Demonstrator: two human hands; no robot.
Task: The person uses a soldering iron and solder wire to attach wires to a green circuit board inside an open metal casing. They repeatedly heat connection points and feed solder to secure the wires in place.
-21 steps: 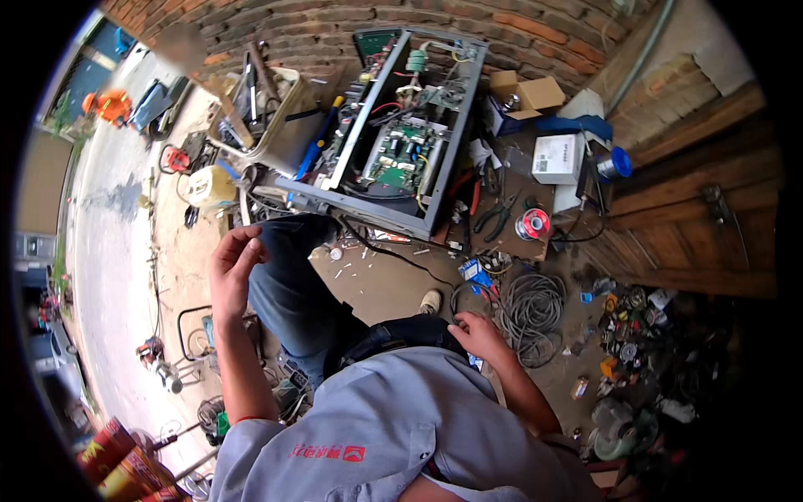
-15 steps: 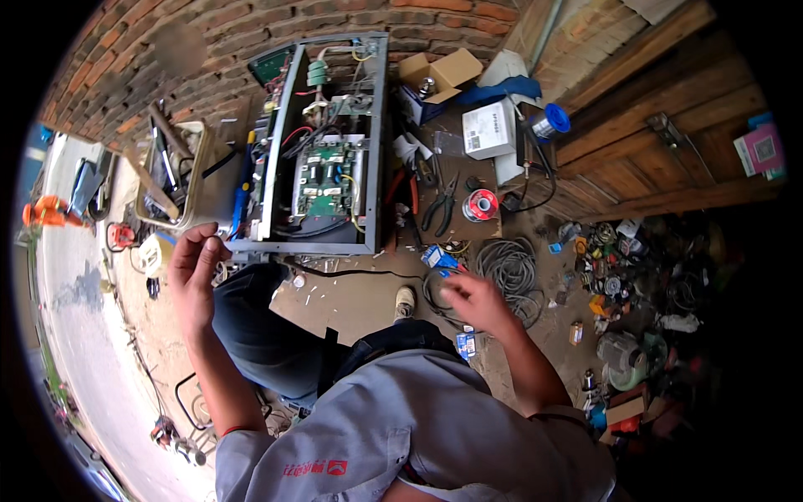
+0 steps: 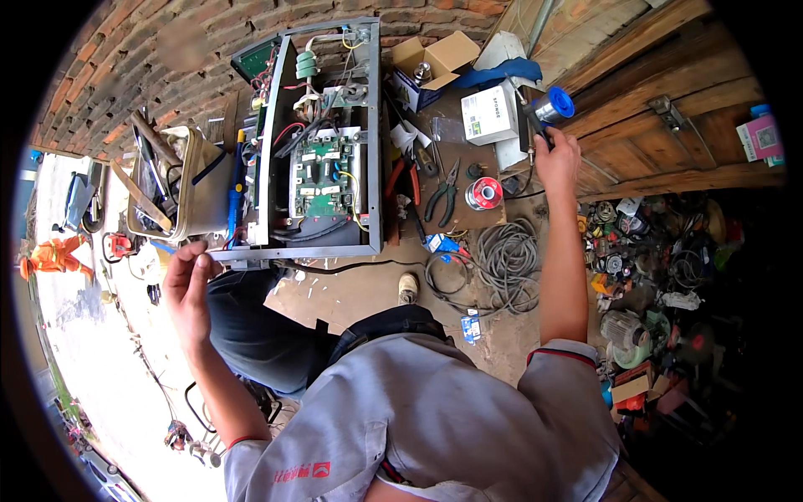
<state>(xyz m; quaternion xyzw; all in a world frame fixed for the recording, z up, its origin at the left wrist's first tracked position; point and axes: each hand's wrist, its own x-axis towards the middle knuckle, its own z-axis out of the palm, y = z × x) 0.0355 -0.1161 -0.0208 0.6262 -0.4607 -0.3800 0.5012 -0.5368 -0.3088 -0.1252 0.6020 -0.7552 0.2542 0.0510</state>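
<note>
My right hand (image 3: pixel 559 159) reaches to the back right, its fingers closed round a black tool handle (image 3: pixel 537 127) beside a white box (image 3: pixel 489 115). The tool's far end cannot be made out. At the near left corner of an opened metal-framed machine (image 3: pixel 375 167), my left hand (image 3: pixel 189 289) is closed with thumb and fingertips together; anything pinched there is too small to name. Inside the machine, a green circuit board (image 3: pixel 322 188) with wires lies exposed. A blue stick-shaped tool (image 3: pixel 237 188) leans along the machine's left side.
Pliers (image 3: pixel 442 201) and a red spool of solder wire (image 3: pixel 483 193) lie right of the machine. A blue-ended reel (image 3: pixel 554 105) stands behind my right hand. Coiled grey cable (image 3: pixel 510 263) is on the floor. A tool bucket (image 3: pixel 205 188) stands left; piled parts (image 3: pixel 623 276) lie right.
My right hand has swung from above the coiled cable up and right to the black handle and closed on it. My left hand stays by the machine's near left corner, fingers still pinched.
</note>
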